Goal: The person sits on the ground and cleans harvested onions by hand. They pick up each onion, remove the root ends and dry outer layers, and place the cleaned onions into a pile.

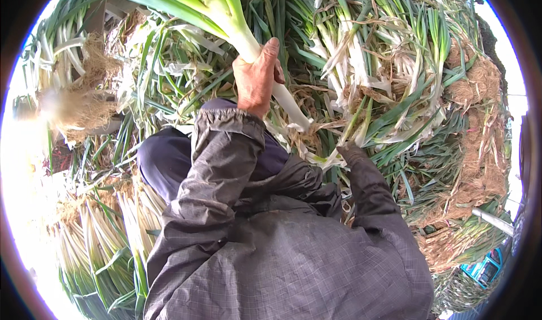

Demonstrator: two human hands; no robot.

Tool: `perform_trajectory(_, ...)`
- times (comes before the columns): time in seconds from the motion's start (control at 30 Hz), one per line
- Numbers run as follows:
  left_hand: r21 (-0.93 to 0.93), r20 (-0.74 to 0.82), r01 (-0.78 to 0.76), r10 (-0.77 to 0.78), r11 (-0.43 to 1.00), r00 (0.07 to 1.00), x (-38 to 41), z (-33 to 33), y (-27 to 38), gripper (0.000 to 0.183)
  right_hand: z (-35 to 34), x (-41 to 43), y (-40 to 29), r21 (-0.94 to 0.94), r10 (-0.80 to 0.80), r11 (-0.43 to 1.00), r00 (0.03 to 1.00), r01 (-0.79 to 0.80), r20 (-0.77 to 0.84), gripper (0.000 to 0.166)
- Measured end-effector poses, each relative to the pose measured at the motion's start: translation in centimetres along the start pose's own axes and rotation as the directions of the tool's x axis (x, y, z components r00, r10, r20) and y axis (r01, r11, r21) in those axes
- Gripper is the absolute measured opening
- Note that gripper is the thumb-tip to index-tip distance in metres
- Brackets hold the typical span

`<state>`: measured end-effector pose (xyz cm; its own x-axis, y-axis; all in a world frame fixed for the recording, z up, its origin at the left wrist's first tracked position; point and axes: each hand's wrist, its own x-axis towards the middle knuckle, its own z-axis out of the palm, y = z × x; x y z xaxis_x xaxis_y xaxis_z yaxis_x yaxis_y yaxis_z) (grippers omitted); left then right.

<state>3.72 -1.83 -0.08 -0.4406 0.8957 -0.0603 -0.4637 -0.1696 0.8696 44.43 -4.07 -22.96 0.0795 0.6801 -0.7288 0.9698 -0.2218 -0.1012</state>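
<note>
My left hand (pixel 256 80) is closed around the pale shaft of a thick leek (pixel 292 106). Its broad green leaves (pixel 220 6) fan out toward the top left, and its root end points down to the right. Low and to the right of that root end is my right hand (pixel 352 152), dark and partly in shadow. Loose, stripped leek leaves (pixel 360 127) rise right at its fingers. Its fingertips are hidden, so I cannot tell whether it grips them. Peeled, withered leaves (pixel 313 135) lie between the two hands.
A large heap of leeks (pixel 351 53) spreads ahead and to the right. Stacked leeks with brown roots (pixel 478 150) line the far right. Pale-stemmed leeks (pixel 93 239) lie at lower left; leaf scraps (pixel 178 61) pile ahead left. My bent knee (pixel 165 159) is close by.
</note>
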Motion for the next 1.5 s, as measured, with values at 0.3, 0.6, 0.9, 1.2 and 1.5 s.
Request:
perform_trajectory(0.3, 0.065, 0.184, 0.069, -0.080, 0.995, 0.980, -0.2, 1.6, -2.6, 0.051, -11.7, -10.8, -20.0, 0.608, -0.856, 0.346, 0.506, 0.714, -0.107, 0.043)
perform_trajectory(0.6, 0.438, 0.448, -0.025, -0.194, 0.899, 0.873, -3.0, 0.6, -4.5, 0.070, -10.2, -12.2, -24.6, 0.801, -0.485, -0.002, 0.700, 0.599, -0.524, 0.036)
perform_trajectory(0.9, 0.621, 0.424, -0.140, -0.181, 0.771, 0.887, -9.3, 0.4, -6.9, 0.032, -14.8, -9.1, -27.1, 0.859, -0.305, -0.059, 0.810, 0.509, -0.501, 0.040)
perform_trajectory(1.2, 0.622, 0.616, -0.520, 0.045, 0.586, 0.787, -10.6, 0.7, -5.0, 0.025, -14.9, 3.8, -23.8, 0.877, -0.006, 0.165, 0.889, 0.452, -0.457, 0.047)
perform_trajectory(1.5, 0.742, 0.218, 0.158, -0.457, 0.651, 0.862, -6.5, 2.1, -7.6, 0.070, -11.8, -3.6, -23.2, 0.840, -0.135, 0.216, 0.867, 0.497, -0.479, 0.056)
